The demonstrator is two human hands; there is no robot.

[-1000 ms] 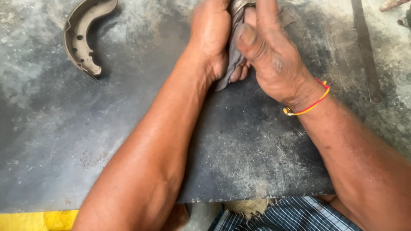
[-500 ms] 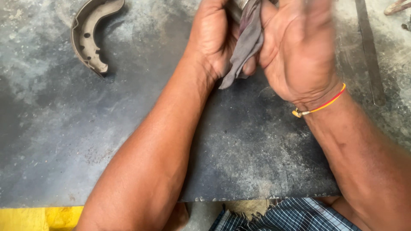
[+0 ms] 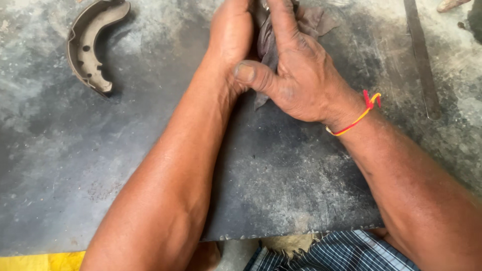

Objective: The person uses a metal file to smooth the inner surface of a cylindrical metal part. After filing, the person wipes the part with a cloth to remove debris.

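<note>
Both my hands meet at the top middle of the view over a dirty grey-brown rag (image 3: 314, 22). My left hand (image 3: 231, 37) is closed around something wrapped in the rag; what it is stays hidden. My right hand (image 3: 296, 70) presses the rag against it, thumb laid across my left wrist. A red and yellow thread is tied round my right wrist. A curved metal brake shoe (image 3: 90, 45) lies apart at the upper left on the dark metal sheet (image 3: 281, 180).
A long flat metal bar (image 3: 422, 60) lies at the upper right on the dusty floor. The sheet's front edge runs near my lap, where checked cloth (image 3: 336, 253) shows. A yellow patch (image 3: 40, 262) is at the bottom left corner.
My right hand has swung down and closed over the rag, thumb now across my left wrist. The view has shifted slightly, with the brake shoe lower and further right.
</note>
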